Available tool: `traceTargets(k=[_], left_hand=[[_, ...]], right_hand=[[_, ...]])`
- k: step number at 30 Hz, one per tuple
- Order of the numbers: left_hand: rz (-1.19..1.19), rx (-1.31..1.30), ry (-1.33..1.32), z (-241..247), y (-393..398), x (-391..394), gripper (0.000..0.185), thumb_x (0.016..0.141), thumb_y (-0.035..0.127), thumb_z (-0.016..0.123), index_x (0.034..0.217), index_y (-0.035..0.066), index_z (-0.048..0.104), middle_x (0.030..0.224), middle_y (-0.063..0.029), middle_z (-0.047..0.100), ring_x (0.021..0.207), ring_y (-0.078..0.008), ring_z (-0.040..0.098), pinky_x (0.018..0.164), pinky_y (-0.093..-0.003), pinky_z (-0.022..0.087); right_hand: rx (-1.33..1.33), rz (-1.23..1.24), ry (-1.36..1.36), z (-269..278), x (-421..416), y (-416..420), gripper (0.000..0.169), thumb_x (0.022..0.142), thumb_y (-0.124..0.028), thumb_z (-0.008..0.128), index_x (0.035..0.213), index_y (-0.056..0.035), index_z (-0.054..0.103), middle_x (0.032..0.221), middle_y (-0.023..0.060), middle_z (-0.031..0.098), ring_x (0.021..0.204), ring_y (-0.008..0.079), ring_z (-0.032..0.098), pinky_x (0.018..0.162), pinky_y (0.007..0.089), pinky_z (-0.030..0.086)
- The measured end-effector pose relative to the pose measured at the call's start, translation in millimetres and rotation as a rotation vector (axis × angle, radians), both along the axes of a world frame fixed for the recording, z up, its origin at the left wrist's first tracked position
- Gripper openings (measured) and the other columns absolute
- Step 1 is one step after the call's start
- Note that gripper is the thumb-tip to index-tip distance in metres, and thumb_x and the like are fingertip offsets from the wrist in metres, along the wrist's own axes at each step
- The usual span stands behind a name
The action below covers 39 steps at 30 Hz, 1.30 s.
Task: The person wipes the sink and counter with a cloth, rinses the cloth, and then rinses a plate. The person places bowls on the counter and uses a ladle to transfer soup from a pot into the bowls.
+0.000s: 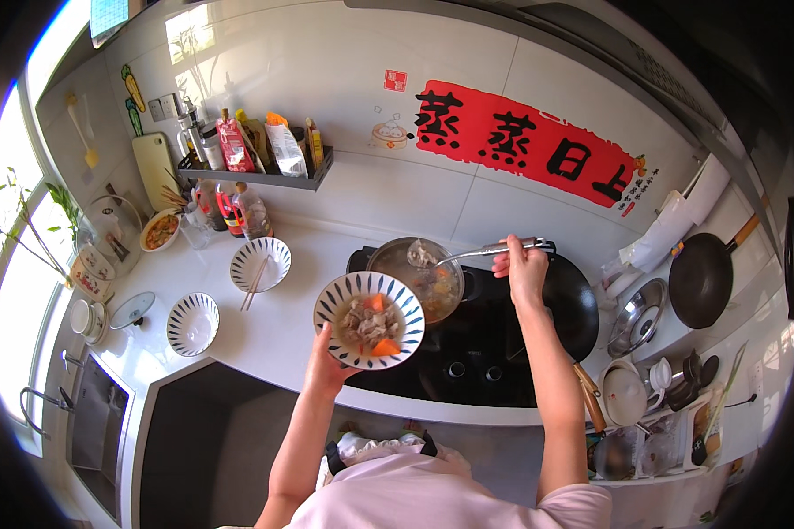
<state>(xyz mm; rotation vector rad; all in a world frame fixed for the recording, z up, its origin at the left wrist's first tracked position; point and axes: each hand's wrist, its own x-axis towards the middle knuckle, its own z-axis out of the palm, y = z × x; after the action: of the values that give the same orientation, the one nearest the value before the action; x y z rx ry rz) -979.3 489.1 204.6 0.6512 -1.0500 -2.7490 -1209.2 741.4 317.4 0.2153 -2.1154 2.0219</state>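
My left hand (327, 360) grips the rim of a patterned ceramic bowl (327, 297), which holds broth, meat chunks (367, 323) and orange carrot pieces (386, 347). My right hand (526, 268) is closed around the handle of a metal ladle (486, 250). The ladle's scoop, with a piece of meat (423, 252) in it, is over the far side of a soup pot (462, 281) on the black cooktop (450, 390). Broth with carrot and other chunks fills the pot. The held bowl hides the pot's near left side.
Left on the white counter (251, 337) are a bowl with chopsticks (274, 258), another patterned bowl (192, 324) and a glass lid (132, 309). Bottles (251, 211) stand under a wall shelf (258, 177). A black wok (572, 311) sits right of the pot; a sink (96, 423) is far left.
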Motion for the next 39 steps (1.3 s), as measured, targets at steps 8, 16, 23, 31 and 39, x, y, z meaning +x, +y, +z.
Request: traceTargets(k=[8, 16, 23, 31, 39], left_hand=[[-0.113, 0.087, 0.087, -32.7, 13.0, -54.6, 0.067, 0.093, 0.056, 0.049, 0.146, 0.022, 0.027, 0.143, -0.0079, 0.042, 0.129, -0.0286, 0.045, 0.096, -0.0556, 0.044], [-0.106, 0.089, 0.099, -6.9, 22.3, -54.0, 0.065, 0.094, 0.056, 0.045, 0.147, 0.023, 0.025, 0.147, -0.0087, 0.038, 0.13, -0.0296, 0.045, 0.096, -0.0562, 0.045], [-0.038, 0.072, 0.086, -13.5, 8.0, -37.1, 0.067, 0.093, 0.058, 0.046, 0.147, 0.022, 0.025, 0.145, -0.0107, 0.04, 0.127, -0.0303, 0.048, 0.094, -0.0536, 0.049], [0.086, 0.072, 0.102, -28.2, -15.3, -3.8, 0.067, 0.093, 0.055, 0.046, 0.146, 0.019, 0.029, 0.143, -0.0103, 0.045, 0.126, -0.0294, 0.05, 0.09, -0.0541, 0.051], [0.238, 0.029, -0.031, -48.7, -33.8, 31.2, 0.064, 0.094, 0.054, 0.046, 0.146, 0.021, 0.029, 0.144, -0.009, 0.043, 0.126, -0.0297, 0.049, 0.091, -0.0538, 0.049]], right_hand=[[0.04, 0.14, 0.072, 26.0, 40.5, 0.0, 0.031, 0.096, -0.023, 0.057, 0.092, 0.0067, 0.066, 0.065, 0.0113, 0.064, 0.049, 0.015, 0.062, 0.045, 0.0254, 0.052], [0.702, 0.497, 1.05, 9.5, 104.2, 29.8, 0.038, 0.074, -0.001, 0.074, 0.111, -0.0073, 0.065, 0.088, 0.007, 0.06, 0.071, 0.0199, 0.063, 0.057, 0.0288, 0.055], [0.494, 0.337, 0.894, 6.1, 101.5, 42.5, 0.029, 0.08, 0.003, 0.069, 0.108, -0.0027, 0.066, 0.088, 0.0103, 0.065, 0.069, 0.0204, 0.065, 0.06, 0.0296, 0.054], [0.835, 0.403, 0.846, -65.4, 25.7, 32.9, 0.028, 0.08, -0.008, 0.071, 0.107, -0.0063, 0.064, 0.079, 0.008, 0.056, 0.067, 0.025, 0.06, 0.059, 0.0347, 0.052], [0.756, 0.388, 0.579, -101.7, 19.3, 27.7, 0.018, 0.084, -0.01, 0.068, 0.101, -0.0051, 0.066, 0.076, 0.0105, 0.059, 0.064, 0.0273, 0.061, 0.057, 0.0345, 0.051]])
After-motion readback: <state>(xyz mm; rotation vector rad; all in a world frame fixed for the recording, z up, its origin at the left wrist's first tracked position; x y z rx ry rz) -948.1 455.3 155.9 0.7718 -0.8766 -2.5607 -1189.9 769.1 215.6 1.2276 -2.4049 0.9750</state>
